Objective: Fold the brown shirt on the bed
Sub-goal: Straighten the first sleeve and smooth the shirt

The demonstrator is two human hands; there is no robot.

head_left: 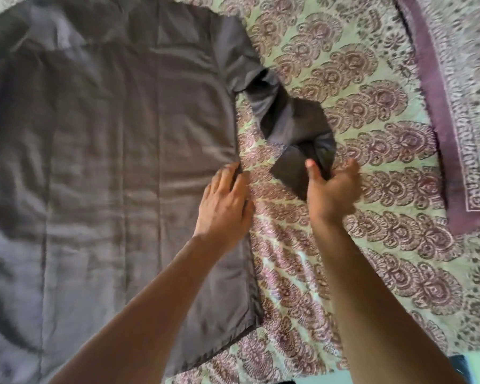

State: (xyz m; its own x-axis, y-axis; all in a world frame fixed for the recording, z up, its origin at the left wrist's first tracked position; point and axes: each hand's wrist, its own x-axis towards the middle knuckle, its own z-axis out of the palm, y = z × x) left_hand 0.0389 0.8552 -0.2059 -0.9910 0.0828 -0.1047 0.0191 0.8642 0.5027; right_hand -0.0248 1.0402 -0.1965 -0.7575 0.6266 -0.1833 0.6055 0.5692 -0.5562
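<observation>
The brown shirt (pixel 117 162) lies spread flat over the left half of the bed, its collar toward the far left. Its right sleeve (pixel 291 126) is crumpled and bent on the bedspread beside the body of the shirt. My right hand (pixel 330 189) pinches the end of that sleeve between thumb and fingers. My left hand (pixel 225 200) rests palm down on the shirt's right side edge, fingers spread, with the fingertips at the seam.
The bed is covered by a pale green bedspread (pixel 372 245) with a maroon floral print. A purple border band (pixel 438 120) runs down the bedspread at the right. The bed's near edge shows at the bottom right corner.
</observation>
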